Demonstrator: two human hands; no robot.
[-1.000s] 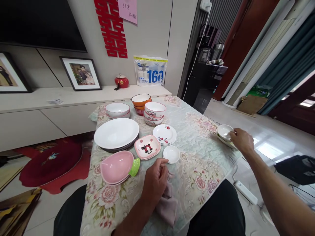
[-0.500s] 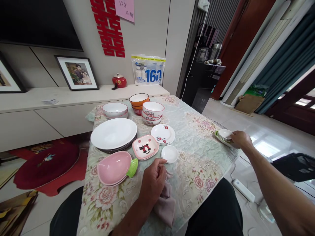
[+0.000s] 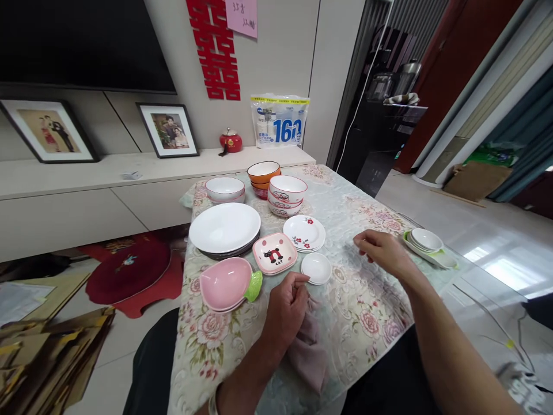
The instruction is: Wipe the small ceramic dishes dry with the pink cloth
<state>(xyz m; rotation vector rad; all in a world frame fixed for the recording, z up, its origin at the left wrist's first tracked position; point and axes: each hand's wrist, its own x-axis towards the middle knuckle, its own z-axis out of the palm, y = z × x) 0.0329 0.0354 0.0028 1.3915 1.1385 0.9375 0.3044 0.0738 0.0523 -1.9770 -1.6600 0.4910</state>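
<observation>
Lying on the near part of the flower-patterned bench [image 3: 345, 346], a crumpled mauve cloth [image 3: 310, 354] trails from under the left hand [image 3: 288, 301], whose curled fingers appear to grip it. The tip of the left index finger reaches the near rim of the small white saucers [image 3: 317, 267], stacked just beside it. The right hand [image 3: 381, 249] is empty, its fingers loosely bent — it hovers over the bench, between those saucers and the small white bowls [image 3: 427, 238] at the right side, which sit nested on a green-edged white dish [image 3: 441, 259].

Left of the left hand rest the pink leaf-handled dishes [image 3: 225, 282], and beyond them the pink-rimmed cat dish [image 3: 275, 253]. Farther on come the red-flowered white plates [image 3: 303, 231] and a large white plate [image 3: 224, 226] atop darker ones. Behind these stand three stacks — plain white bowls [image 3: 224, 188], red-rimmed white bowls [image 3: 287, 190] and orange bowls [image 3: 262, 173]. On the low cabinet [image 3: 203, 162] at the back are a red lidded jar [image 3: 232, 142] and a bag marked 160 [image 3: 280, 122].
</observation>
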